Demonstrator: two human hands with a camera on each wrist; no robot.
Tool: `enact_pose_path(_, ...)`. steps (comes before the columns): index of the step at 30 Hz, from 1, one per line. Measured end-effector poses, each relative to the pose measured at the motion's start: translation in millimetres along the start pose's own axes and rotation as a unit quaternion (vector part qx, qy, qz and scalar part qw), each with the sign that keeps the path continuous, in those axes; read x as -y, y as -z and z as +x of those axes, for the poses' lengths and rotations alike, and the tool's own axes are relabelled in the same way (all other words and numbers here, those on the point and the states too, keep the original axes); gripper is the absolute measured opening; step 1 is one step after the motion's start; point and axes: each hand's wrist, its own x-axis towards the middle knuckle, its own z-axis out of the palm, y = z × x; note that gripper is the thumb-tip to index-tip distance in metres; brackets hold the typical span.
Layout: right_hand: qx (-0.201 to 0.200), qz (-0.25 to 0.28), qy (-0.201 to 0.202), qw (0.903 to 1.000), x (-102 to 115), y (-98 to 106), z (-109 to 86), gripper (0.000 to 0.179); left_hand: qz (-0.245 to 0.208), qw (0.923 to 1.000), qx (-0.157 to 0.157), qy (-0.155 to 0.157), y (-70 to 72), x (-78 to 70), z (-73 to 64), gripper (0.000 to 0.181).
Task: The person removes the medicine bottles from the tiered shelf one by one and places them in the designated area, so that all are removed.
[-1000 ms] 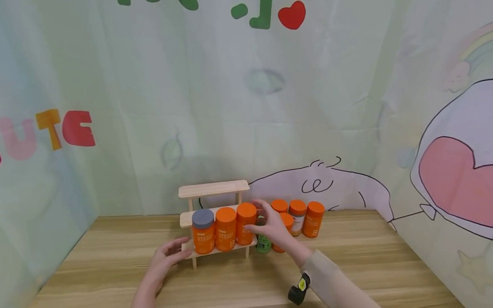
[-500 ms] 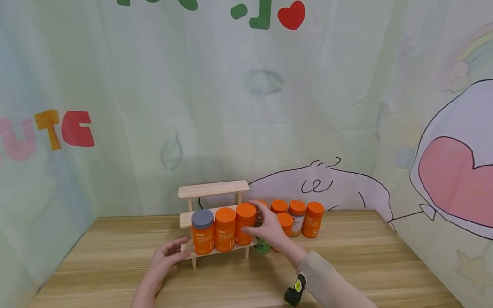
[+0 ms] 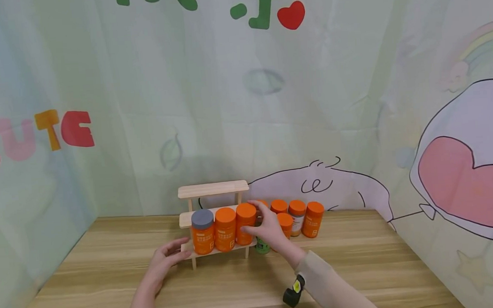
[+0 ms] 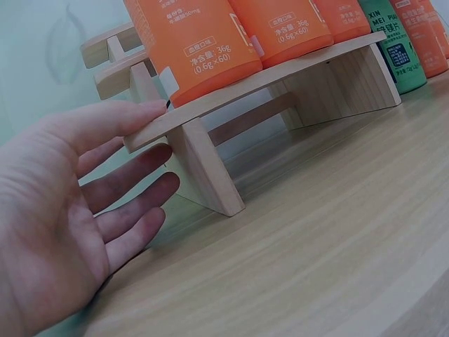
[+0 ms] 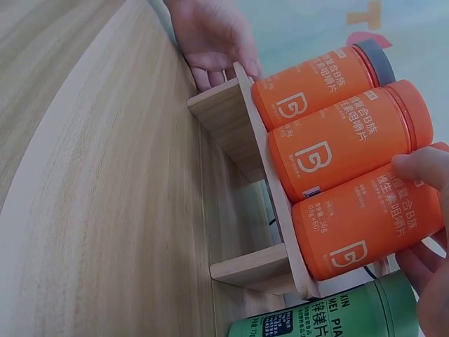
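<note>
A small wooden tiered rack point(image 3: 213, 190) stands on the table, with three orange bottles in a row on its lowest step. The left bottle point(image 3: 203, 232) has a grey-blue cap; the middle bottle point(image 3: 225, 229) and right bottle point(image 3: 245, 224) have orange caps. My right hand point(image 3: 269, 225) grips the right bottle, thumb across its front and fingers behind, partly hidden. This bottle rests upright against the step, as the right wrist view shows. At the rack's left end, my left hand point(image 4: 77, 189) pinches the lowest step, thumb at its top edge and fingers below.
A green bottle point(image 5: 337, 316) stands just right of the rack, partly behind my right hand. Several more orange-capped bottles, among them an orange bottle point(image 3: 313, 219) and a white-labelled bottle point(image 3: 297, 217), cluster farther right. A printed curtain point(image 3: 209, 104) hangs behind the table point(image 3: 221, 292).
My right hand has shifted very slightly left along with its forearm, still around the right bottle. The left hand, rack and other bottles hold their places.
</note>
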Motion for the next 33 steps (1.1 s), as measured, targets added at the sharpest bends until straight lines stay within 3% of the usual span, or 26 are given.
enact_pose_path(10,-0.027,0.014,0.008,0.9995,5.5,6.5,-0.4,0.066,0.010,0.9999,-0.001,-0.004,0.4,0.7,2.2,0.056)
enact_pose_path(17,-0.055,0.020,0.035,0.9976,17.0,20.2,1.3,0.066,0.014,0.9999,-0.001,-0.005,0.7,1.2,2.8,0.056)
enact_pose_path(33,-0.131,0.022,0.026,0.9908,26.7,79.6,-4.5,0.067,0.008,1.0000,0.000,0.004,0.0,2.6,4.0,0.058)
